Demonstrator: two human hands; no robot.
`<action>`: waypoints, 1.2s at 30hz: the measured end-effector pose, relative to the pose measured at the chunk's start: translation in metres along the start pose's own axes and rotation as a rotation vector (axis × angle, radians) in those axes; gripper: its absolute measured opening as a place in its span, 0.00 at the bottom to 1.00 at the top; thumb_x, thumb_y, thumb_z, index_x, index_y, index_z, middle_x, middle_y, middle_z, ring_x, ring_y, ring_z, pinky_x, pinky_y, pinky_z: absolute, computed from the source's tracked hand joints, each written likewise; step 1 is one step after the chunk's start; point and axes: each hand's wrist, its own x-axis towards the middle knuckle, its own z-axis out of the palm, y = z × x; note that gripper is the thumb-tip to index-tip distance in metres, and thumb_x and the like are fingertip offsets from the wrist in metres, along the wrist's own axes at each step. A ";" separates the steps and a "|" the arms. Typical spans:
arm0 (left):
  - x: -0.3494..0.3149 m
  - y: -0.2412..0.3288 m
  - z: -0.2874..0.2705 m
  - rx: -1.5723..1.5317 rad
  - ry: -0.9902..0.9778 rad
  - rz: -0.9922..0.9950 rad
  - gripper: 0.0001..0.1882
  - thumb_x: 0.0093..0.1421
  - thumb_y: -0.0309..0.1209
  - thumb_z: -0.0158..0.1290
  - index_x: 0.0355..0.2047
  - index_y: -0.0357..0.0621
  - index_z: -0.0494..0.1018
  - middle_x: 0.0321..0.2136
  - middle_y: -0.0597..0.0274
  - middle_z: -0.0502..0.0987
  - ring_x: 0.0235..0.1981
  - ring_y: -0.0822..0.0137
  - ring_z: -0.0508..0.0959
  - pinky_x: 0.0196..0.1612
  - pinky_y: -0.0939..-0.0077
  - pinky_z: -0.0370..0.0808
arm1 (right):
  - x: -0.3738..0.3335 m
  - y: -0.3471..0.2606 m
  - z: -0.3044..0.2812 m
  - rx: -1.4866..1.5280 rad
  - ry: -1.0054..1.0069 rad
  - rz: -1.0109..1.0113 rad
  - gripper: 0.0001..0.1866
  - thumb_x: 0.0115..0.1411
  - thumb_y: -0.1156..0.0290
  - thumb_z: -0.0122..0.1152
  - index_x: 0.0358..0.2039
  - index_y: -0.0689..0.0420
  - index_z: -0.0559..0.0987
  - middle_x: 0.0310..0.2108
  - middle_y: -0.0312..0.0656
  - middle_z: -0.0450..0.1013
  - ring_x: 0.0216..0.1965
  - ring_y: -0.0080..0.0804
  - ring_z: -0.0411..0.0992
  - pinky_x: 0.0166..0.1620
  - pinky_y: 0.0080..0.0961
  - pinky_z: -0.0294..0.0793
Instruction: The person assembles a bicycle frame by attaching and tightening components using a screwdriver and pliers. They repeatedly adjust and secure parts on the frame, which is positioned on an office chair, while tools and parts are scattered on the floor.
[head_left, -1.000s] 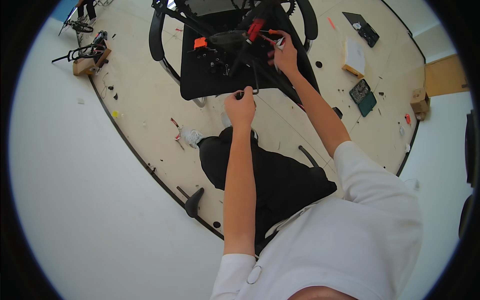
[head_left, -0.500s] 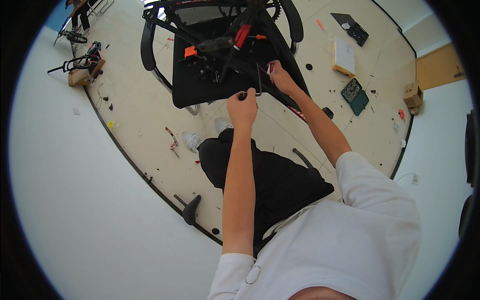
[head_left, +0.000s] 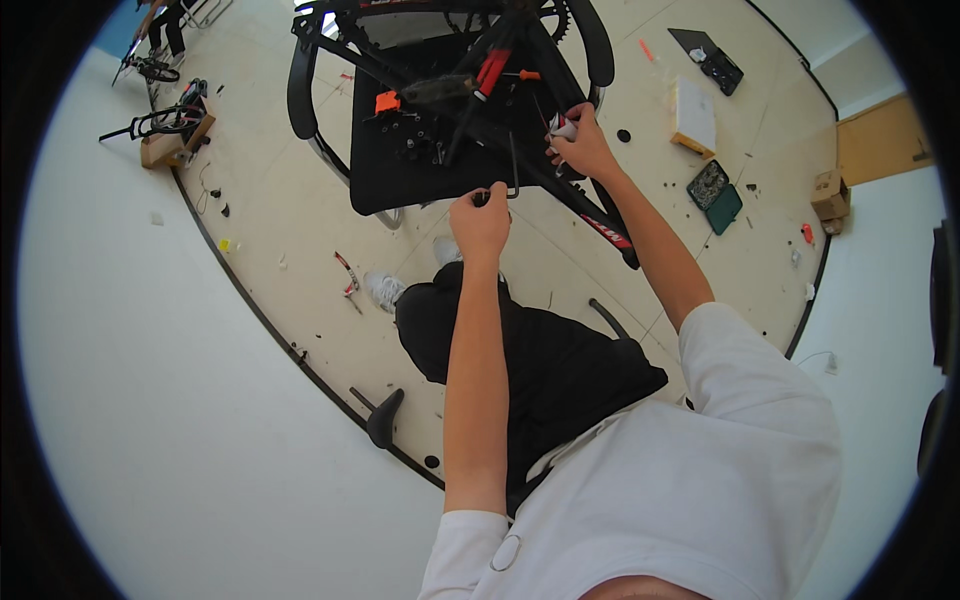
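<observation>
A black bicycle frame [head_left: 545, 178] with red markings lies across the black seat [head_left: 385, 195] of an armchair in front of me. My left hand [head_left: 480, 222] is closed at the seat's front edge, gripping the short end of an L-shaped hex key [head_left: 515, 165] whose long arm points away from me. Farther right, my right hand [head_left: 586, 145] is over the frame's tubes, its fingers curled round a small whitish and red thing, too blurred to name. Small dark parts [head_left: 415, 145], an orange piece [head_left: 387, 102] and an orange-handled tool [head_left: 528, 75] lie on the seat.
Armrests [head_left: 302, 90] flank the seat. On the floor are a bicycle saddle [head_left: 383, 420] at left, an open green case [head_left: 718, 205], a white box [head_left: 693, 118] and a black case [head_left: 718, 68] at right. A person [head_left: 165, 30] stands at the far left beside a bicycle.
My right hand has moved a little up and to the right, and more of the whitish thing shows at its fingers. My left hand still grips the hex key at nearly the same place.
</observation>
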 end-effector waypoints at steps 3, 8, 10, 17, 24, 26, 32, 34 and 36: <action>0.002 -0.004 0.001 0.006 -0.010 0.020 0.20 0.53 0.38 0.55 0.13 0.35 0.70 0.10 0.62 0.71 0.14 0.71 0.70 0.23 0.73 0.66 | 0.007 0.004 -0.007 0.055 -0.033 -0.050 0.27 0.51 0.75 0.61 0.51 0.66 0.66 0.39 0.50 0.74 0.34 0.35 0.78 0.34 0.27 0.80; 0.000 -0.003 0.004 0.012 -0.024 0.027 0.20 0.53 0.39 0.55 0.13 0.35 0.70 0.10 0.62 0.71 0.14 0.71 0.70 0.23 0.72 0.66 | 0.018 -0.002 -0.004 -0.181 0.040 -0.340 0.22 0.46 0.68 0.67 0.42 0.63 0.79 0.40 0.43 0.75 0.36 0.32 0.77 0.40 0.27 0.77; 0.002 -0.006 0.006 0.034 -0.039 0.061 0.20 0.53 0.39 0.55 0.14 0.34 0.70 0.10 0.60 0.71 0.14 0.67 0.70 0.24 0.70 0.67 | 0.033 -0.010 0.006 -0.209 0.002 -0.359 0.23 0.46 0.66 0.67 0.44 0.60 0.81 0.39 0.42 0.76 0.35 0.31 0.77 0.42 0.27 0.76; -0.017 0.001 0.000 0.564 -0.157 0.218 0.19 0.51 0.41 0.55 0.19 0.34 0.75 0.18 0.49 0.77 0.21 0.49 0.77 0.30 0.62 0.75 | 0.075 -0.048 0.084 -0.171 -0.120 -0.416 0.20 0.45 0.69 0.70 0.40 0.62 0.80 0.31 0.45 0.80 0.32 0.33 0.79 0.40 0.26 0.77; -0.017 0.000 -0.009 0.582 -0.168 0.214 0.19 0.49 0.39 0.55 0.15 0.33 0.72 0.13 0.48 0.72 0.17 0.51 0.73 0.26 0.61 0.71 | 0.097 -0.047 0.134 -0.279 -0.052 -0.308 0.16 0.49 0.63 0.68 0.38 0.55 0.82 0.30 0.45 0.80 0.35 0.36 0.80 0.41 0.31 0.77; -0.016 0.001 -0.008 0.573 -0.185 0.214 0.19 0.49 0.39 0.55 0.15 0.33 0.72 0.13 0.48 0.72 0.17 0.50 0.74 0.26 0.61 0.71 | 0.103 -0.035 0.139 -0.258 0.025 -0.459 0.15 0.49 0.64 0.67 0.37 0.54 0.82 0.32 0.45 0.80 0.35 0.37 0.80 0.41 0.31 0.77; -0.011 0.002 -0.002 0.554 -0.211 0.205 0.18 0.49 0.39 0.55 0.15 0.33 0.73 0.14 0.47 0.73 0.18 0.49 0.75 0.26 0.61 0.72 | 0.106 -0.031 0.143 -0.551 0.057 -0.428 0.14 0.49 0.61 0.63 0.36 0.53 0.82 0.32 0.47 0.79 0.35 0.45 0.78 0.40 0.39 0.77; -0.011 0.003 0.001 0.549 -0.215 0.224 0.19 0.50 0.39 0.56 0.16 0.33 0.73 0.14 0.47 0.74 0.18 0.49 0.75 0.26 0.61 0.72 | 0.106 -0.035 0.147 -0.607 0.073 -0.362 0.15 0.50 0.60 0.61 0.36 0.53 0.82 0.32 0.48 0.79 0.35 0.47 0.78 0.40 0.41 0.77; -0.011 0.001 0.005 0.537 -0.208 0.265 0.19 0.50 0.39 0.56 0.16 0.33 0.74 0.14 0.46 0.74 0.18 0.49 0.75 0.27 0.61 0.72 | 0.102 -0.036 0.149 -0.687 0.066 -0.315 0.14 0.51 0.60 0.60 0.35 0.53 0.82 0.31 0.48 0.79 0.35 0.48 0.78 0.39 0.42 0.77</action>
